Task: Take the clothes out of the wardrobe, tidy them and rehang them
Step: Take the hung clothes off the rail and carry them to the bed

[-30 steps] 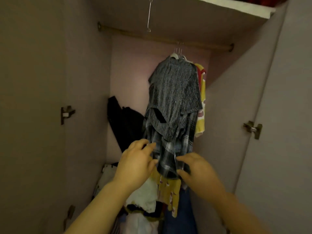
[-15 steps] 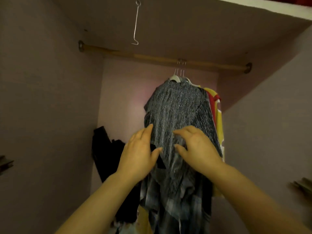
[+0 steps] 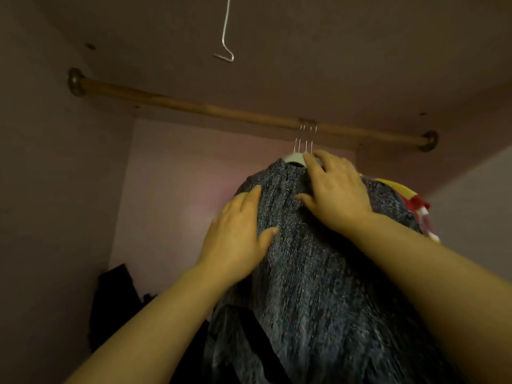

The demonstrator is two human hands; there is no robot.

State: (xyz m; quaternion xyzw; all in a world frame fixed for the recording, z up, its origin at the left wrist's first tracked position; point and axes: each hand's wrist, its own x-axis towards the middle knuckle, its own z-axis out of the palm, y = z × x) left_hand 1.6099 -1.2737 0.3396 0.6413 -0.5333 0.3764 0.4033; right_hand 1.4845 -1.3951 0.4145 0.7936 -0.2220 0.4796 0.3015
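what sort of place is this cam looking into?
Most likely the inside of a wardrobe: a wooden rail spans the side walls, hangers hook over it, and a grey knit garment hangs beneath.

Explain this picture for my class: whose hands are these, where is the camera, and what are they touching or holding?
There is no machine: a person wears a camera on the head, so the one view looks along their arms into a wardrobe. The left hand lies flat against a grey garment. The right hand rests with spread fingers on its top, by the white hanger. Neither grips anything. The hanger hangs from a wooden rail. A yellow and red garment hangs behind, dark clothes sit lower left, and a wire hook dangles above.
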